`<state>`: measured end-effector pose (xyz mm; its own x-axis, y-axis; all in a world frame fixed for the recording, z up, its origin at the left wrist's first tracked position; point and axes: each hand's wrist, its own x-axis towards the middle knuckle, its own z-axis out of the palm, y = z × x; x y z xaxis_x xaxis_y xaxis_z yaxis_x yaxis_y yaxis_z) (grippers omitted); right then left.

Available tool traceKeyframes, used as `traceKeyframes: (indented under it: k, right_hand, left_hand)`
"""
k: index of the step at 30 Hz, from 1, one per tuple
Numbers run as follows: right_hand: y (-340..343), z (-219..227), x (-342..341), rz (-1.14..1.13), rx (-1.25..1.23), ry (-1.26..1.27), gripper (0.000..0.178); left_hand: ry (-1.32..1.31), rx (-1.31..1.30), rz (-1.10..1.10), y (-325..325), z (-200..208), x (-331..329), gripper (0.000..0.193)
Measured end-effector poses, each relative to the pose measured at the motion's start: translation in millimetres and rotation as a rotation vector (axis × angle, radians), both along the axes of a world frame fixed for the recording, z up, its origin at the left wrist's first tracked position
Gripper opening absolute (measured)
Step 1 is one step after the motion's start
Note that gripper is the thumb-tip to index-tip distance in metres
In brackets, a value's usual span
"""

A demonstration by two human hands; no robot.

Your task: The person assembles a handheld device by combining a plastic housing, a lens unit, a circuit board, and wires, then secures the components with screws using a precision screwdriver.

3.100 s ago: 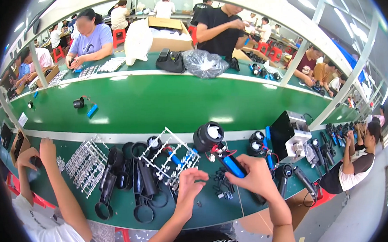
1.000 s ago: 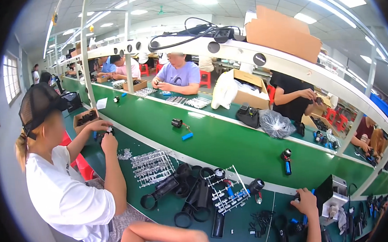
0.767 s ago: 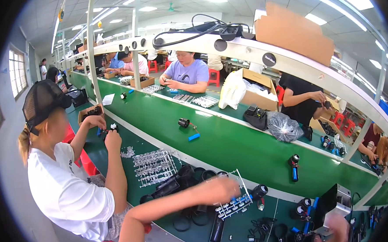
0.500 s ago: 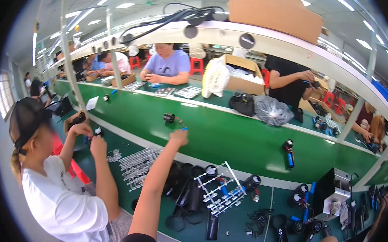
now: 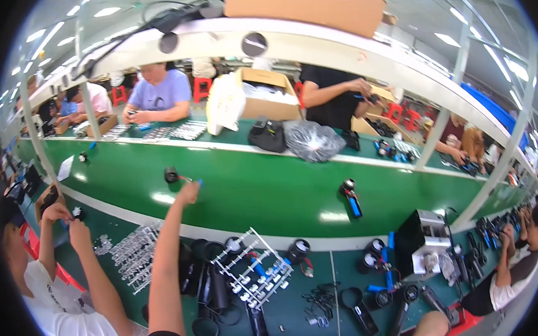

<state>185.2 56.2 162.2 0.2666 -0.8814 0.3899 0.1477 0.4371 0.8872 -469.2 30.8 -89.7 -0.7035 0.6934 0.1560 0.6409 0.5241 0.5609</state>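
Note:
My left hand [image 5: 188, 193] reaches far out over the green belt, its fingers closed round a blue battery [image 5: 200, 183], whose end pokes out beyond them. A red wire runs from near the hand to a small black cylindrical motor [image 5: 171, 174] just left of it. My right hand is out of view. Below my outstretched arm, on the near bench, lie several black plastic housings [image 5: 211, 286]. A white plastic sprue frame [image 5: 256, 269] with small parts rests over some of them. More sprue frames [image 5: 133, 254] are spread left of my forearm.
Another motor with a blue battery [image 5: 351, 199] sits on the belt further right. A metal-and-black machine [image 5: 422, 242] stands on the right bench, with black handles [image 5: 358, 309] in front. Co-workers sit close at left and right. A white rail [image 5: 311, 35] crosses above the belt.
The view has swung right, so the scene sits further left and a co-worker at the right edge shows more. My left hand stays by the motor on the belt.

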Motion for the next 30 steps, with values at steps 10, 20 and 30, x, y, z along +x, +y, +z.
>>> traceKeyframes:
  k: [10,20,30]
  right_hand:
    - [5.4,-83.4,62.4,0.037,-0.741,-0.189,0.080]
    - [27.0,-98.8,38.0,-0.173,-1.524,-0.308,0.007]
    - [49.2,-123.5,40.2,-0.039,-1.763,-0.606,0.010]
  left_hand:
    - [-0.760,1.112,-0.329,45.8,196.9,158.7,0.034]
    - [-0.596,0.633,-0.872,91.3,210.5,407.1,0.027]
    - [-0.250,0.462,-0.838,114.5,119.0,443.9,0.021]
